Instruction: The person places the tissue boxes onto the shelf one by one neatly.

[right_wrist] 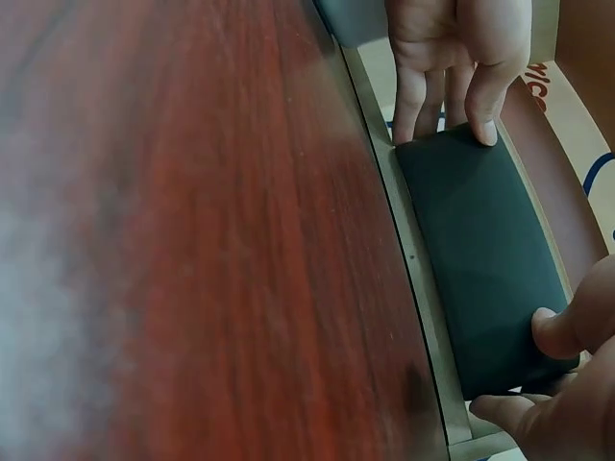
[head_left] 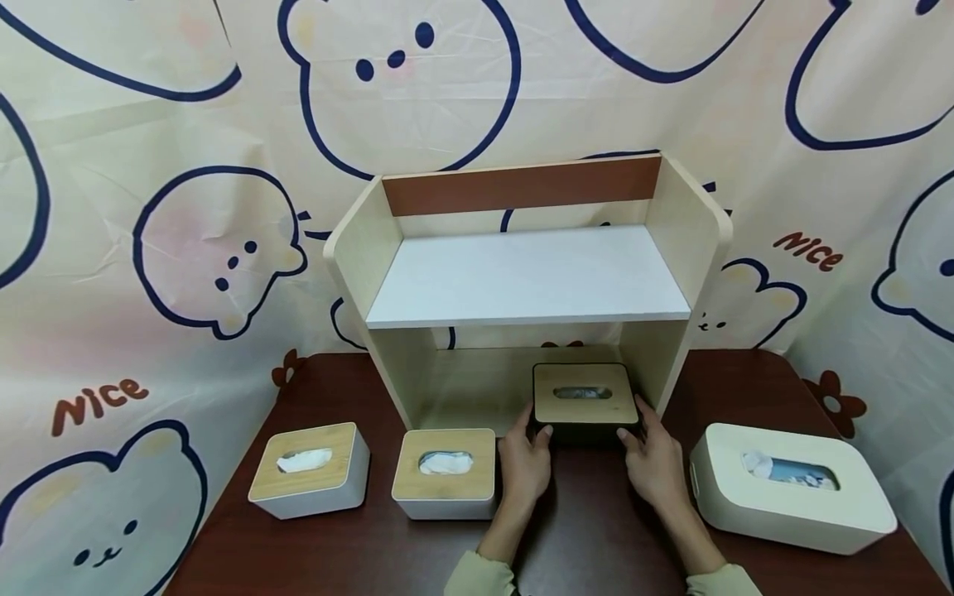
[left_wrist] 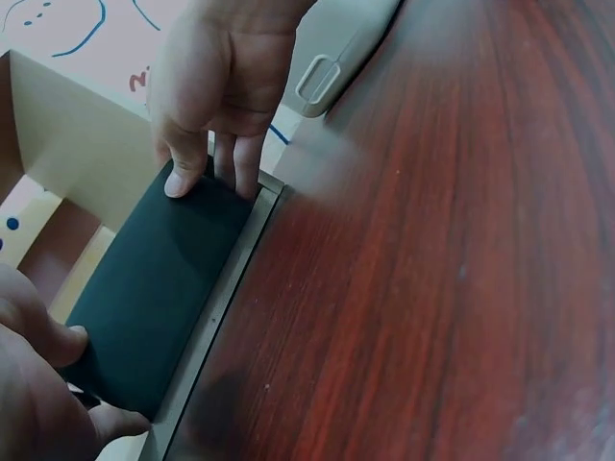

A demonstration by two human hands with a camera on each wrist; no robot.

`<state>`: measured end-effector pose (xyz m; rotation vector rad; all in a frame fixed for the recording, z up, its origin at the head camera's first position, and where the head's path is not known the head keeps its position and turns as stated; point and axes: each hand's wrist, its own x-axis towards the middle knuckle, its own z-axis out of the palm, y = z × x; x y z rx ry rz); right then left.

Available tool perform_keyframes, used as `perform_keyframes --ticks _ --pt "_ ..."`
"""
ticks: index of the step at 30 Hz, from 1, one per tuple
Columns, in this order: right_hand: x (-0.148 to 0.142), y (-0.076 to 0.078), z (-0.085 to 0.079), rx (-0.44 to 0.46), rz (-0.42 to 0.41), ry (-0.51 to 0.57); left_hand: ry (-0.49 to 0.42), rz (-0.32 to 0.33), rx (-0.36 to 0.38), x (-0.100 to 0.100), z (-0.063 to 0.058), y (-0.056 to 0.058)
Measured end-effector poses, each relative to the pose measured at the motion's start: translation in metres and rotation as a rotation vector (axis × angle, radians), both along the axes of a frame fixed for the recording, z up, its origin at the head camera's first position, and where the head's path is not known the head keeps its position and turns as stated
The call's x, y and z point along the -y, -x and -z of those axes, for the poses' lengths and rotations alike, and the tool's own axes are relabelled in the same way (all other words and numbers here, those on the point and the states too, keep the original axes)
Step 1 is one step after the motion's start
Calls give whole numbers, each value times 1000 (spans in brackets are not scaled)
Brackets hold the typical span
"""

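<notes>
A black tissue box with a wooden lid stands at the right of the lower compartment of a cream shelf, at its front edge. My left hand grips the box's left end, thumb on the front face and fingers along the side. At the opposite end my right hand holds it the same way. Both wrist views show the dark front face between the two hands, close above the shelf's front lip. The box's underside and back are hidden.
Two white tissue boxes with wooden lids, one farther left and one beside my left hand, stand on the dark wooden table. A larger cream tissue box sits on the right. The white upper board spans the shelf.
</notes>
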<state>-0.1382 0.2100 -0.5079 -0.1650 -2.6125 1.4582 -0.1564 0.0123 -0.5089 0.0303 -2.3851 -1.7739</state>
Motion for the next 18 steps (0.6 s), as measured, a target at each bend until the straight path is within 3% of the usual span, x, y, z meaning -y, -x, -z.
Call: perform_keyframes --ticks 13,18 --pt "4 6 -3 0 20 -14 -27 18 -17 2 0 7" --pt "8 8 -2 -13 50 -40 19 -2 -42 2 3 10"
